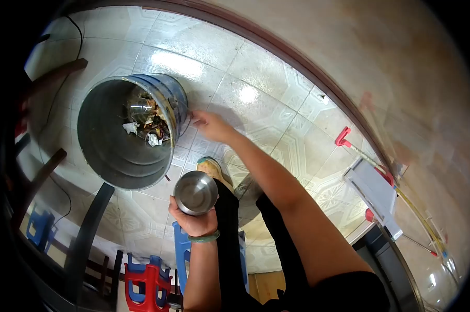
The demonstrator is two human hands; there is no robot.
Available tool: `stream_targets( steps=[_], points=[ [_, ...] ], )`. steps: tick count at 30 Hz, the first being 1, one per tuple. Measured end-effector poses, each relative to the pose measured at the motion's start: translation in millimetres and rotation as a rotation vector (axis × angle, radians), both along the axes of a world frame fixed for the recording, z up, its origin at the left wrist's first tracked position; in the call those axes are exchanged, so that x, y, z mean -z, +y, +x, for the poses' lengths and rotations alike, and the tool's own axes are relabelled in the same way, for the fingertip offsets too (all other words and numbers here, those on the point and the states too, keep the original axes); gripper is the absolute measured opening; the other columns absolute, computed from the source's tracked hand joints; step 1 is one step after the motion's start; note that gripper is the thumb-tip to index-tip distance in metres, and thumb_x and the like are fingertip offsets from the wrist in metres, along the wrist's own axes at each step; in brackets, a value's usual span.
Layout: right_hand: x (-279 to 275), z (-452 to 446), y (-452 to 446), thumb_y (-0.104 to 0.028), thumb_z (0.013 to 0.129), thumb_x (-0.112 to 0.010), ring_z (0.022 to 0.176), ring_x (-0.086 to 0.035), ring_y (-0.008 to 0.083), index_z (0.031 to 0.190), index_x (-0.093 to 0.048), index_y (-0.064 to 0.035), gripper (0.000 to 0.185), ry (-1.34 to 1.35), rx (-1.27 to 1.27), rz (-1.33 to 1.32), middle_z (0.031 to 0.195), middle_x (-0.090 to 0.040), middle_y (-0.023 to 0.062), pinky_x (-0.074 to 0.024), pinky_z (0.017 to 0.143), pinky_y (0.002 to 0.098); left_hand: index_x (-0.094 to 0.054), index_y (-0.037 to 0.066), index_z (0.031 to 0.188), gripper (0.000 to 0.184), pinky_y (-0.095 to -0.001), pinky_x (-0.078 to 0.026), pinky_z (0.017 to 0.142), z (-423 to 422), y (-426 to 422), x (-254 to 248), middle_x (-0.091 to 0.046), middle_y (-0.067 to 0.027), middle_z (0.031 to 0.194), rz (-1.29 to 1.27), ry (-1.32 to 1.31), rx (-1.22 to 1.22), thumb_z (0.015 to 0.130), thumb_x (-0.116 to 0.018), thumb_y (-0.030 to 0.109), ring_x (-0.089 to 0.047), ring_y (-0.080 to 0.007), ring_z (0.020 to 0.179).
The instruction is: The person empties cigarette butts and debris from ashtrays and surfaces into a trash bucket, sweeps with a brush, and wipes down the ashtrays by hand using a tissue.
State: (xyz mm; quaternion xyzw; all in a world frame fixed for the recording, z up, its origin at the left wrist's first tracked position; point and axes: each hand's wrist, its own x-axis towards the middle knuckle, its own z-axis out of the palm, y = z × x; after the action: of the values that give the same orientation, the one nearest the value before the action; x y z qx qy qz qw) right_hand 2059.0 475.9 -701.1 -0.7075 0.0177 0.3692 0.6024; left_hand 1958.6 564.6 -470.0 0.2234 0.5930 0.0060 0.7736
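Observation:
My left hand (194,222), with a green bangle at its wrist, is wrapped round a round stainless steel bowl (196,193). The bowl faces up and looks empty. Stretched out further ahead, my right hand (210,125) has its fingers closed at the side of a large trash bucket (121,169), on its thin wire handle (185,126). The bucket is tipped so that its mouth faces me. Inside lie food scraps, a clear plastic cup (140,108) and crumpled white tissues (155,139).
Dark wooden chair legs (92,229) stand at the left, with a black cable on the tiled floor (261,99). Red and blue plastic stools (144,283) are at the lower left. A dustpan (371,190) and a red-ended pole (343,137) are by the right wall.

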Motion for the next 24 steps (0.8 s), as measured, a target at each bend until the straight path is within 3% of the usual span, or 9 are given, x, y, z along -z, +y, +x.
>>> stream_targets(
  steps=[3,5,6,7,8,10,14,17,24],
  points=[
    [59,-6,-86,-0.012,0.089,-0.055,0.092,-0.061,0.0204,0.116,-0.059,-0.002,0.029,-0.274,0.16,-0.515,0.108,-0.063,0.0104,-0.0482,0.083,0.032,-0.052,0.009,0.121,0.058,-0.0441,-0.051,0.065,-6,4,3,-0.06,-0.0138,0.113,0.025,-0.001,0.019,0.09,-0.031,0.054,-0.061,-0.0336,0.095],
    [145,-22,-205,-0.012,0.083,-0.058,0.092,-0.061,0.0291,0.115,-0.059,-0.0024,0.034,-0.858,0.072,-1.147,0.103,-0.063,0.0156,-0.0475,0.082,0.0374,-0.053,0.008,0.12,0.059,-0.0441,-0.051,0.064,-13,7,10,-0.06,-0.0137,0.112,0.076,0.042,0.017,0.09,-0.031,0.054,-0.061,-0.033,0.095],
    [86,-3,-233,-0.019,0.085,-0.057,0.108,-0.053,0.0338,0.109,-0.059,0.0032,0.033,-0.486,0.452,-0.946,0.113,-0.06,0.0194,-0.0391,0.097,0.0427,-0.053,0.008,0.119,0.059,-0.0443,-0.051,0.064,-16,8,10,-0.06,-0.0137,0.113,0.076,0.05,0.014,0.09,-0.031,0.053,-0.061,-0.0328,0.095],
    [99,5,-280,-0.02,0.081,-0.062,0.11,-0.053,0.0354,0.113,-0.059,0.0018,0.039,-0.278,0.728,-1.026,0.116,-0.058,0.0217,-0.0388,0.098,0.042,-0.054,0.007,0.119,0.059,-0.0445,-0.051,0.064,-18,9,11,-0.06,-0.0137,0.113,0.075,0.058,0.009,0.09,-0.031,0.053,-0.061,-0.0325,0.095],
    [94,8,-315,-0.023,0.078,-0.064,0.112,-0.052,0.037,0.117,-0.059,-0.001,0.044,-0.299,0.739,-1.105,0.118,-0.057,0.0237,-0.0391,0.099,0.0419,-0.054,0.007,0.119,0.059,-0.0448,-0.052,0.063,-21,8,13,-0.06,-0.0137,0.113,0.073,0.063,0.002,0.09,-0.031,0.052,-0.061,-0.0323,0.095],
    [97,14,-351,-0.027,0.083,-0.056,0.109,-0.054,0.0361,0.114,-0.061,-0.01,0.035,-0.197,0.597,-1.238,0.117,-0.059,0.0204,-0.0424,0.095,0.0434,-0.054,0.005,0.12,0.058,-0.0454,-0.05,0.079,-26,6,13,-0.06,-0.0136,0.115,0.078,0.016,0.033,0.09,-0.034,0.051,-0.059,-0.0316,0.102],
    [129,22,-400,-0.027,0.092,-0.048,0.109,-0.056,0.0348,0.109,-0.063,-0.0012,0.035,-0.193,-0.148,-1.388,0.115,-0.061,0.0201,-0.0436,0.094,0.0355,-0.053,0.002,0.121,0.059,-0.043,-0.041,0.098,-25,5,11,-0.059,-0.0138,0.118,0.037,-0.068,0.078,0.09,-0.04,0.05,-0.054,-0.0295,0.112],
    [99,14,-353,-0.029,0.092,-0.048,0.105,-0.058,0.0338,0.107,-0.063,0.0009,0.036,-0.387,0.341,-1.266,0.112,-0.062,0.0188,-0.0451,0.092,0.0361,-0.053,0.001,0.121,0.059,-0.0427,-0.04,0.099,-23,0,8,-0.059,-0.0141,0.119,0.021,-0.069,0.118,0.09,-0.041,0.049,-0.054,-0.0285,0.112],
    [47,24,-167,-0.003,0.086,-0.054,0.104,-0.059,0.0308,0.105,-0.066,-0.0045,0.022,-0.632,-0.016,-0.659,0.113,-0.062,0.0146,-0.047,0.092,0.0348,-0.052,-0.001,0.123,0.061,-0.0423,-0.04,0.1,-23,-6,4,-0.058,-0.0143,0.121,-0.042,-0.077,0.103,0.089,-0.043,0.049,-0.054,-0.0288,0.113]
  ],
)
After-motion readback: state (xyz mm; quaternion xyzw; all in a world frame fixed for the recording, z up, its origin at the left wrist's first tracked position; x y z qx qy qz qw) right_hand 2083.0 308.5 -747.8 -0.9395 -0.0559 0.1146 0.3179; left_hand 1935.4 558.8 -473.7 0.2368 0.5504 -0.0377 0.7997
